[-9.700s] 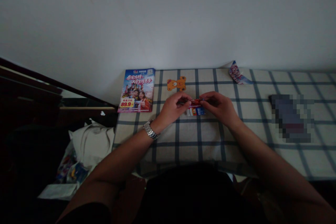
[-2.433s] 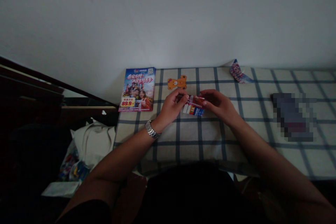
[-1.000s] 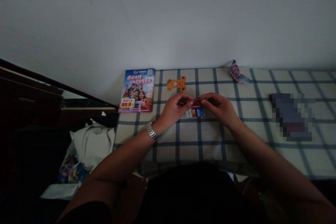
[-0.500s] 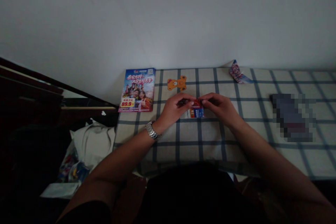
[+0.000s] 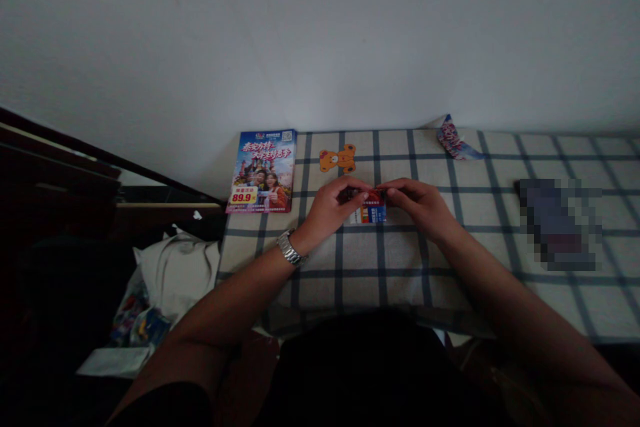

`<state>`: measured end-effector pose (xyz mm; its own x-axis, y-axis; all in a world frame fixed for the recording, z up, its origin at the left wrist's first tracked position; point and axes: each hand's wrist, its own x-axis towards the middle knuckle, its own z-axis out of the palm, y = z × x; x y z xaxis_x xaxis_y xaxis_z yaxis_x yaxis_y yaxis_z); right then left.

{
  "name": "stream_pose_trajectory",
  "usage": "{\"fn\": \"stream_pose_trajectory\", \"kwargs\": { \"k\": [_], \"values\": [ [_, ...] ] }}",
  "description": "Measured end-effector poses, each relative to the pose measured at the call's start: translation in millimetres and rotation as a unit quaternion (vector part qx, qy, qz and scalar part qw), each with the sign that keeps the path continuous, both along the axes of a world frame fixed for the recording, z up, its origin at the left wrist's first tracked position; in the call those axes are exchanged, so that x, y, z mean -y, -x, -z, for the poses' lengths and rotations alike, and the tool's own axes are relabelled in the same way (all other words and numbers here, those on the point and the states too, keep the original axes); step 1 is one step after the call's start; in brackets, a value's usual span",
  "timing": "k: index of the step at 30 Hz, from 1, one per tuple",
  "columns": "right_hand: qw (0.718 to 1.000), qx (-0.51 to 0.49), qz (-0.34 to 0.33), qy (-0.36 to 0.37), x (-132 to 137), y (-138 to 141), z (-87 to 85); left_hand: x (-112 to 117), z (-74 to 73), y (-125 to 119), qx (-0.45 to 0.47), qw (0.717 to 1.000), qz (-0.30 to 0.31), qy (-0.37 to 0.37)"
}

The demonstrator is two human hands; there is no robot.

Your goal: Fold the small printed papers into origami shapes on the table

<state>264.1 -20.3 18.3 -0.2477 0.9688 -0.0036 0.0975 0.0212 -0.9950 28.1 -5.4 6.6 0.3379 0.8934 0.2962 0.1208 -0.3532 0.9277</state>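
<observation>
Paper piece [image 5: 371,212], pinched by both hands [image 5: 333,205] [image 5: 419,207], upper corners hidden

The leaflet [image 5: 260,180] has a label [image 5: 243,196] reading "89.9", Chinese lettering [image 5: 263,151] and a QR code [image 5: 287,136]; print on the held paper [image 5: 374,207] blurs.

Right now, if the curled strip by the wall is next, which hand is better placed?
Right hand, probably: it is closer to the strip. The left hand sits farther off, nearer the bear. Both hold the paper, so the left would have to keep it.
</observation>
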Motion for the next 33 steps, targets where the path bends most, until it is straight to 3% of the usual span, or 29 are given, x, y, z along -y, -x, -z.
{"fn": "stream_pose_trajectory", "kwargs": {
  "k": [10,18,25,33],
  "values": [
    [0.996,0.077,0.010,-0.048,0.1,1.6,-0.3,3.7,-4.0,-3.1,-0.014,1.000,0.006,0.014],
    [0.994,0.066,0.072,-0.045,0.9,2.0,-6.2,0.4,-2.4,-1.8,0.050,0.997,-0.008,0.060],
    [0.993,0.069,0.073,-0.055,-0.3,1.2,-2.4,-1.2,-0.6,-1.0,0.050,0.994,-0.029,0.091],
    [0.991,0.086,0.080,-0.063,-1.0,0.1,-2.4,-1.3,-1.6,-0.8,0.025,0.997,-0.038,0.067]
  ]
}}
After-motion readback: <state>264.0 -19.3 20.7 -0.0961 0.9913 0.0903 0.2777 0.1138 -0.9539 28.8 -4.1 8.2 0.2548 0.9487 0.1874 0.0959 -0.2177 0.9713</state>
